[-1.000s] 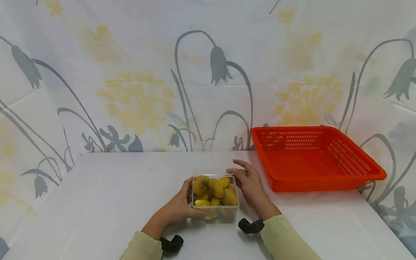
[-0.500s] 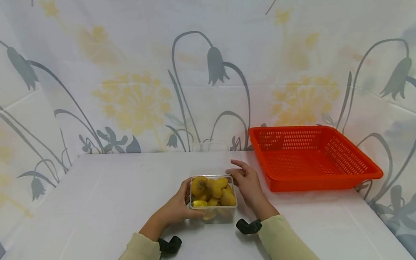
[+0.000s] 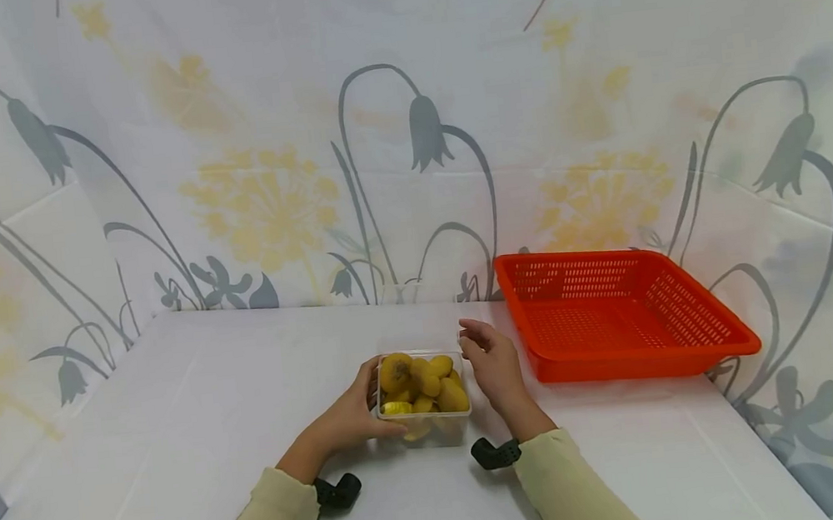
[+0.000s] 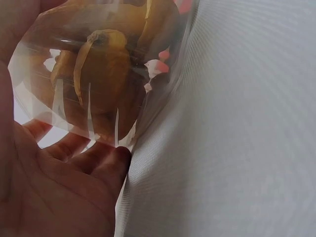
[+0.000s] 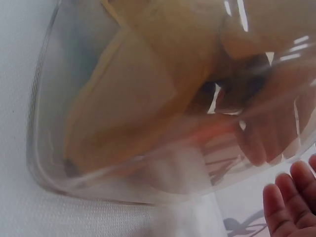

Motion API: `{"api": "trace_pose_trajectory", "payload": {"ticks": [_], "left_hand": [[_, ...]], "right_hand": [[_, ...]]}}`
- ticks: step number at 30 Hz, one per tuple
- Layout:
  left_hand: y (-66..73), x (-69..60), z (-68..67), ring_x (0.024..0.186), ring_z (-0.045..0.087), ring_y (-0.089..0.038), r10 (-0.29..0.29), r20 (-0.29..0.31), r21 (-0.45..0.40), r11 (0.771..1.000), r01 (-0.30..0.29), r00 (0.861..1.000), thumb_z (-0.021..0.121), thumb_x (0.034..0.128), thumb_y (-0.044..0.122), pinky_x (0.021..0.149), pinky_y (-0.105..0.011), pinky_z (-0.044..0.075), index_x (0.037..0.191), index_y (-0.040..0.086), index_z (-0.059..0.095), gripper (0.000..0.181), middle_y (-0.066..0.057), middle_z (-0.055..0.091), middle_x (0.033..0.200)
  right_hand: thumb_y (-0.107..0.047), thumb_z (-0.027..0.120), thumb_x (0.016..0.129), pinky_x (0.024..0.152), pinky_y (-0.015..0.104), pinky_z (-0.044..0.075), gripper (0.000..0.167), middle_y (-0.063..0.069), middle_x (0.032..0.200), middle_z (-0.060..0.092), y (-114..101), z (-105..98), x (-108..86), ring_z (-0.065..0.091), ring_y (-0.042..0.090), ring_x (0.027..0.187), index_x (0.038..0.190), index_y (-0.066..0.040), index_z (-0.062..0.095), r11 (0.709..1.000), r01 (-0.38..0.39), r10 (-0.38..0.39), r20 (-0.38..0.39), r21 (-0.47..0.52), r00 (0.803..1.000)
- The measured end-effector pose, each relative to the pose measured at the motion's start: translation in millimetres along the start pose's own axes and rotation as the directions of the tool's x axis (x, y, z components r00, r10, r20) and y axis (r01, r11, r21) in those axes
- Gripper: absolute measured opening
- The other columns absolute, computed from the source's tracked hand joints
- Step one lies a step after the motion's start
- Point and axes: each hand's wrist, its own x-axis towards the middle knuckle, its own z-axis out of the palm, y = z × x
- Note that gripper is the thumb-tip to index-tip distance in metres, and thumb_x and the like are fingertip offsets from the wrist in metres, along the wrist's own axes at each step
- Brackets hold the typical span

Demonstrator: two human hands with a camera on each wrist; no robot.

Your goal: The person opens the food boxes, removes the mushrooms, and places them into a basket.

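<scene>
A clear plastic box (image 3: pixel 433 436) of yellow, mango-like fruits (image 3: pixel 422 383) stands on the table in the head view. One bright yellow, ribbed piece (image 3: pixel 396 408) lies at its front left. My left hand (image 3: pixel 345 422) grips the box's left side, thumb along the front and fingers around the far side. In the left wrist view, those fingers (image 4: pixel 111 165) curl against the clear wall. My right hand (image 3: pixel 496 369) is at the back right corner, close to a faint transparent lid standing up behind the box. Its loosely bent fingers (image 5: pixel 291 200) show beside the wall; whether they touch the lid is unclear.
A red perforated basket (image 3: pixel 641 362) stands at the back right of the white table (image 3: pixel 247 377). Behind the table hangs a flower-printed cloth (image 3: pixel 262 141). Black wrist cameras (image 3: pixel 497 453) sit below both hands.
My right hand's fingers have drawn in, the index finger bending more, and lie a little farther from the box. The left hand keeps its grip; the whole view has shifted slightly.
</scene>
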Motion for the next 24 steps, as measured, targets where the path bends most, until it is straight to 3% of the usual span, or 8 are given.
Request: {"api": "trace_pose_trajectory", "payload": {"ticks": [10, 19, 24], "left_hand": [[-0.2, -0.5, 1.4, 0.148, 0.022, -0.033, 0.002, -0.009, -0.001, 1.000, -0.002, 1.000, 0.088, 0.0700, 0.027, 0.120, -0.051, 0.022, 0.153, 0.015, 0.009, 0.115, -0.015, 0.022, 0.160], [0.1, -1.6, -0.4, 0.149, 0.021, -0.031, 0.013, 0.001, 0.001, 1.000, -0.013, 1.000, 0.088, 0.0694, 0.029, 0.120, -0.049, 0.022, 0.153, 0.017, 0.009, 0.116, -0.013, 0.023, 0.160], [0.8, -1.2, -0.2, 0.149, 0.021, -0.031, 0.017, 0.002, -0.007, 1.000, -0.017, 1.000, 0.088, 0.0693, 0.029, 0.120, -0.050, 0.022, 0.153, 0.018, 0.009, 0.116, -0.012, 0.023, 0.160]], "right_hand": [[-0.019, 0.059, 0.094, 0.097, 0.041, 0.053, 0.027, 0.004, 0.118, 0.066, -13.4, -5.5, -7.8, 0.060, 0.021, 0.110, 0.120, -0.018, 0.064, 0.988, 0.126, -0.131, -0.039, -0.094, 0.991], [-0.023, 0.061, 0.094, 0.093, 0.037, 0.055, 0.023, 0.000, 0.115, 0.067, -29.6, -5.9, -16.7, 0.061, 0.018, 0.104, 0.117, -0.021, 0.066, 0.960, 0.216, -0.209, 0.055, -0.180, 0.976], [-0.021, 0.061, 0.094, 0.092, 0.039, 0.055, 0.022, -0.002, 0.113, 0.066, -38.4, -6.8, -22.2, 0.060, 0.017, 0.104, 0.115, -0.020, 0.066, 0.917, 0.308, -0.292, 0.099, -0.254, 0.951]]}}
